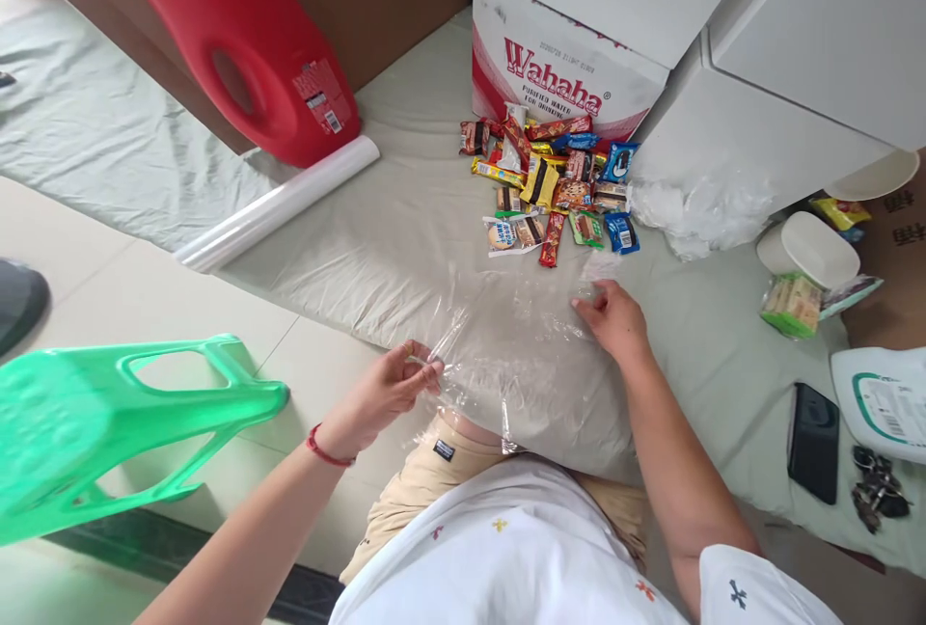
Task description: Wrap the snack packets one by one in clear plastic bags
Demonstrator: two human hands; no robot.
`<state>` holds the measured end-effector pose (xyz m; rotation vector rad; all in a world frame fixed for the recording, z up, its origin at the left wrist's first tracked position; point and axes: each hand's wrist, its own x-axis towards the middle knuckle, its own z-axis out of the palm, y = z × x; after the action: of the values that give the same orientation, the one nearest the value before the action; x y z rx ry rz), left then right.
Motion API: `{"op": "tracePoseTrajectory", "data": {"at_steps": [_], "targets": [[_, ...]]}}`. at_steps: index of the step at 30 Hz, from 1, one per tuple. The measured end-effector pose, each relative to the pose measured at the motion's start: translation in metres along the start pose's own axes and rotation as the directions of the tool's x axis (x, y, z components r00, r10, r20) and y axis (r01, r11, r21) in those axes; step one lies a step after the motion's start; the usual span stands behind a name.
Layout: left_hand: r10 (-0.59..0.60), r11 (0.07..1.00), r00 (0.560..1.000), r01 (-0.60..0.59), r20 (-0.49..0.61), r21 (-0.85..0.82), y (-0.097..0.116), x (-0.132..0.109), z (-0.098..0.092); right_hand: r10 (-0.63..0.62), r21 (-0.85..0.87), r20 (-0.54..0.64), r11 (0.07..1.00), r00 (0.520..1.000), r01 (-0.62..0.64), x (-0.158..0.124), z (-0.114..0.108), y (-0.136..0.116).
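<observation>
A thin, crinkled piece of clear plastic film (pixel 517 340) stretches between my two hands, just above my lap. Whether it is a bag or a flat sheet I cannot tell. My left hand (pixel 397 382) pinches its left edge between thumb and fingers. On the opposite side my right hand (pixel 616 318) has its thumb and fingers closed at the right edge. Beyond the film lies a pile of small wrapped snacks (pixel 539 179) in red, yellow, blue and brown packets. A red snack bar (pixel 552 239) sits at the pile's near side.
Behind the snacks stands a Wahaha carton (pixel 557 66), with crumpled clear plastic bags (pixel 698 205) to its right. A plastic roll (pixel 279 205) and red jug (pixel 246 56) are at left. A green stool (pixel 94 432) stands on the floor. A phone (pixel 813 442) and keys (pixel 878 488) lie right.
</observation>
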<state>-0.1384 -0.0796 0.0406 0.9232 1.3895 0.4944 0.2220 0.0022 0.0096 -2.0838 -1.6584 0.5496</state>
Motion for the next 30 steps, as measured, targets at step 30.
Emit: {"op": "tracePoseTrajectory", "data": {"at_steps": [30], "targets": [[0.59,0.757,0.715,-0.329,-0.374,0.565,0.064,0.126,0.023,0.037,0.348,-0.146,0.937,0.989,0.016,0.043,-0.014,0.02]]}}
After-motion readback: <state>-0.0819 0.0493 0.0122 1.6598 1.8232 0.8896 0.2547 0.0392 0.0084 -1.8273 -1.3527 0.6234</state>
